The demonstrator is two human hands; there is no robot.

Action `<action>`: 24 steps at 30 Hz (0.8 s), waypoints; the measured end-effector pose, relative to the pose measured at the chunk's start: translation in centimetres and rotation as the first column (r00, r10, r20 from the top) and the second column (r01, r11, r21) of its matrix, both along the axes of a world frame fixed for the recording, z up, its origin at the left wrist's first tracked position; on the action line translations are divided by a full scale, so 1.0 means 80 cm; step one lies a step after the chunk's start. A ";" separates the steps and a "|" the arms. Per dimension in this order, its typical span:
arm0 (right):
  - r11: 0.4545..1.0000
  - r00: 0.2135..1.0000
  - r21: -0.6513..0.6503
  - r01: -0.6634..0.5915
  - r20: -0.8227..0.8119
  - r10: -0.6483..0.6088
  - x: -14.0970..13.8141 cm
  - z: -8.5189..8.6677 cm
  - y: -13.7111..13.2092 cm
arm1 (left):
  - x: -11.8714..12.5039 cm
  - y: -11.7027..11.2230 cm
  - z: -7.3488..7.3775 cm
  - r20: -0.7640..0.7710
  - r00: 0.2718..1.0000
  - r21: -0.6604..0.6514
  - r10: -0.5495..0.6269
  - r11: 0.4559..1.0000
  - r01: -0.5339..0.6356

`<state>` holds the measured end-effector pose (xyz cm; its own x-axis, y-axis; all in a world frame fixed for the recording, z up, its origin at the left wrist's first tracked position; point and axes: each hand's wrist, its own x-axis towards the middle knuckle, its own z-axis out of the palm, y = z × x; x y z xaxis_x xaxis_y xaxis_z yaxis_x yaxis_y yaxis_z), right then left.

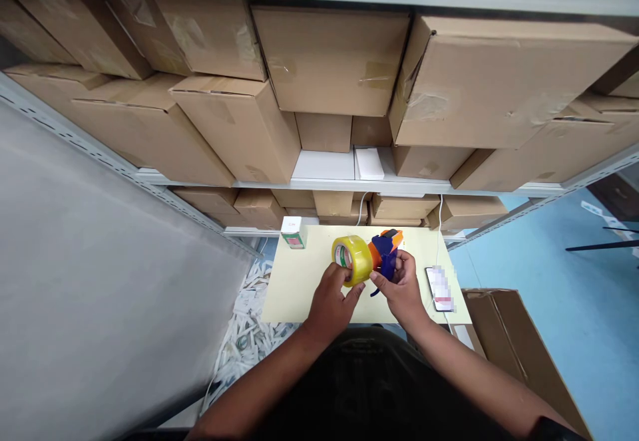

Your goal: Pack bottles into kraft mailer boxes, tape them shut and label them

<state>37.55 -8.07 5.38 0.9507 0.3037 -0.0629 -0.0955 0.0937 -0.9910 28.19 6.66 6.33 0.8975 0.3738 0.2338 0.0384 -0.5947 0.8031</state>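
Over the pale yellow table [309, 301], my left hand [333, 301] is closed on a roll of yellow clear packing tape [360, 263], with fingers at the hole of its core. My right hand [403, 289] grips a blue and orange tape dispenser [384, 255] just to the right of the roll. Roll and dispenser meet or overlap in view; whether the roll is seated on it I cannot tell. A small white and green box [293, 233] stands at the table's back left. To the right of my right hand lies a phone [439, 288] with a lit screen.
Shelves of cardboard boxes [329, 62] rise behind the table. A small white box [369, 163] rests on the middle shelf. White cables [440, 228] run down at the back. White paper strips [254, 321] cover the floor at left; an open carton [519, 348] stands at right.
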 end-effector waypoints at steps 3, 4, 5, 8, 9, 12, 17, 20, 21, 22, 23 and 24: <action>1.000 1.000 0.004 -0.002 0.020 0.002 -0.004 0.002 -0.001 | 0.000 -0.005 -0.001 0.003 1.000 0.007 -0.019 1.000 0.019; 1.000 1.000 -0.002 -0.002 0.024 0.002 -0.005 0.001 -0.003 | 0.000 -0.005 -0.002 -0.001 0.999 0.007 -0.036 0.999 0.036; 1.000 1.000 -0.019 -0.007 0.029 0.007 -0.007 0.000 -0.004 | 0.000 -0.004 -0.004 -0.007 0.998 0.010 -0.061 0.998 0.061; 0.995 0.998 -0.093 -0.037 0.038 0.040 -0.013 -0.003 -0.007 | 0.001 0.000 -0.014 -0.013 0.991 0.045 -0.137 0.990 0.137; 0.993 0.998 -0.107 -0.042 0.038 0.046 -0.016 -0.004 -0.007 | 0.001 0.000 -0.019 0.000 0.990 0.064 -0.139 0.988 0.139; 0.997 0.999 -0.066 -0.032 0.018 0.033 -0.022 -0.003 -0.007 | 0.003 -0.003 -0.030 0.112 0.992 0.145 -0.051 0.989 0.035; 0.992 0.997 0.123 -0.026 -0.070 0.035 -0.021 0.009 -0.009 | 0.009 -0.007 -0.029 0.276 0.960 0.252 -0.054 0.968 -0.018; 0.950 0.977 0.307 -0.060 -0.179 0.120 -0.016 0.014 -0.014 | 0.007 -0.004 -0.020 0.279 0.942 0.217 -0.188 0.968 0.129; 0.928 0.962 0.367 -0.066 -0.223 0.157 -0.014 0.015 -0.016 | 0.006 -0.004 -0.017 0.281 0.937 0.193 -0.207 0.969 0.156; 0.907 0.944 0.415 -0.078 -0.262 0.201 -0.012 0.015 -0.018 | 0.004 -0.004 -0.014 0.283 0.936 0.168 -0.209 0.972 0.166; 0.889 0.924 0.447 -0.099 -0.290 0.249 -0.011 0.014 -0.020 | 0.002 -0.004 -0.011 0.283 0.937 0.143 -0.203 0.975 0.168; 0.876 0.904 0.464 -0.133 -0.304 0.299 -0.010 0.013 -0.021 | 0.000 -0.005 -0.009 0.281 0.940 0.118 -0.194 0.979 0.167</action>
<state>36.76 -9.78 6.46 0.7939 0.5740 -0.2009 -0.5004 0.4288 -0.7521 28.18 6.22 5.64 0.8364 0.1764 0.5189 -0.3023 -0.6412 0.7053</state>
